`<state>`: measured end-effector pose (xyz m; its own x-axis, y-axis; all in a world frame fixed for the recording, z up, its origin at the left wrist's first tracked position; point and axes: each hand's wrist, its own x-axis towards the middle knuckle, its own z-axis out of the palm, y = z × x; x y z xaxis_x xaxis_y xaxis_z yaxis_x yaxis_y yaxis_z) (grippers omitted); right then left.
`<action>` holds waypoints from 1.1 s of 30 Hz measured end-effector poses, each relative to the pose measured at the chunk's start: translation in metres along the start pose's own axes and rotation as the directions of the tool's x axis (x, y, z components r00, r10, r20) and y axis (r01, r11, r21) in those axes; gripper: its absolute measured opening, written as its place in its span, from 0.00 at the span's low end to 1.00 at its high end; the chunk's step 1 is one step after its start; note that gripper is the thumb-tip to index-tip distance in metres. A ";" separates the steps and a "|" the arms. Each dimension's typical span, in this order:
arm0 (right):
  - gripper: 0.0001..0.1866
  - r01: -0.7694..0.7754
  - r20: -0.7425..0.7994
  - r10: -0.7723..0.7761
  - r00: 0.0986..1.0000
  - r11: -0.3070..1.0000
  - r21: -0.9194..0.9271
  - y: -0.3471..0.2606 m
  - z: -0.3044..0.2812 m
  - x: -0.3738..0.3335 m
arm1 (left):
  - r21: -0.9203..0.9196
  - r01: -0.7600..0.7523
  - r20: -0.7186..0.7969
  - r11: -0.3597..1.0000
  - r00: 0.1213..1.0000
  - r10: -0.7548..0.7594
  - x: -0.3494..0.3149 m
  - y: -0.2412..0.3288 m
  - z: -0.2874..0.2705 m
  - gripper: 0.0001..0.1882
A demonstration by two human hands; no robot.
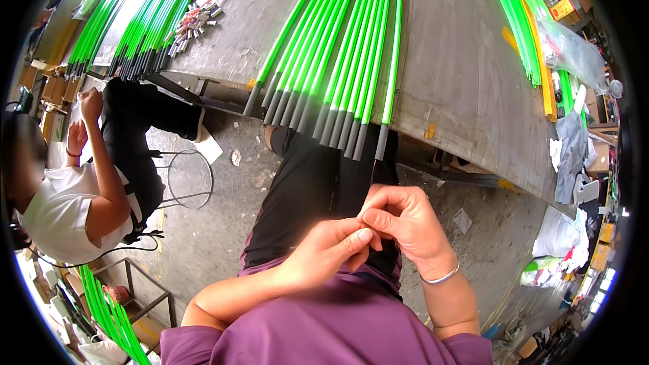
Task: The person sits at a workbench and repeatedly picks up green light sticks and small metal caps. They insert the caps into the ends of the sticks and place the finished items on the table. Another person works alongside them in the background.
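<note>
Over my lap, my left hand (332, 247) and my right hand (405, 223) meet with their fingertips pinched together. Whatever lies between the fingers is too small or too hidden to name. A silver bracelet (441, 275) circles my right wrist. Just beyond my hands, a fan of bright green rods (338, 47) lies on the grey table, their dark grey sleeved ends (331, 125) sticking out past its near edge toward me. One rod at the right of the fan (392, 61) lies a little apart from the others.
At left a co-worker in a white shirt (71, 209) sits beside more green rods (145, 27). Small metal pieces with reddish strands (193, 23) lie on the table (453, 61). Further rods (517, 20) and a plastic bag (574, 51) are at right. A round-framed stool (186, 179) stands on the floor.
</note>
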<state>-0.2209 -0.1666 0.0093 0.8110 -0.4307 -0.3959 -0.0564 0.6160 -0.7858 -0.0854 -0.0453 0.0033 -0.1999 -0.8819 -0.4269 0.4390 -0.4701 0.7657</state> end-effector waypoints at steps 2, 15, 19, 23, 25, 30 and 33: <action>0.07 0.051 -0.017 -0.051 0.999 0.999 -0.015 -0.006 -0.001 0.007 | -0.013 -0.007 0.022 1.000 1.000 0.008 0.000 -0.001 0.001 0.19; 0.07 -0.039 -0.020 0.040 0.999 0.999 0.020 0.003 -0.001 0.004 | -0.041 -0.010 0.031 0.999 0.999 0.011 0.002 -0.004 0.001 0.18; 0.07 0.109 -0.024 -0.107 0.994 0.983 0.145 0.005 -0.009 0.020 | -0.032 0.001 0.040 1.000 0.999 0.001 -0.001 -0.001 0.003 0.18; 0.07 -0.087 -0.006 0.087 0.996 0.996 0.024 0.002 0.001 0.004 | -0.003 0.007 0.040 1.000 0.999 -0.007 -0.002 -0.001 0.001 0.18; 0.07 0.044 0.001 -0.044 0.999 0.999 -0.009 0.007 -0.001 0.005 | -0.019 -0.003 0.044 1.000 0.999 0.004 0.000 0.000 0.002 0.18; 0.07 -0.020 -0.012 0.021 1.000 0.999 0.049 -0.001 0.002 0.011 | -0.052 0.003 0.029 0.999 1.000 -0.001 -0.001 -0.004 0.003 0.18; 0.06 0.048 0.018 -0.048 0.999 0.998 0.027 0.007 0.000 0.004 | -0.014 0.000 0.043 1.000 0.999 0.001 -0.001 -0.006 0.001 0.18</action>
<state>-0.2173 -0.1642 0.0027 0.8233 -0.4478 -0.3488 -0.0017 0.6126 -0.7904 -0.0889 -0.0418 -0.0002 -0.2371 -0.8831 -0.4049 0.4515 -0.4692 0.7590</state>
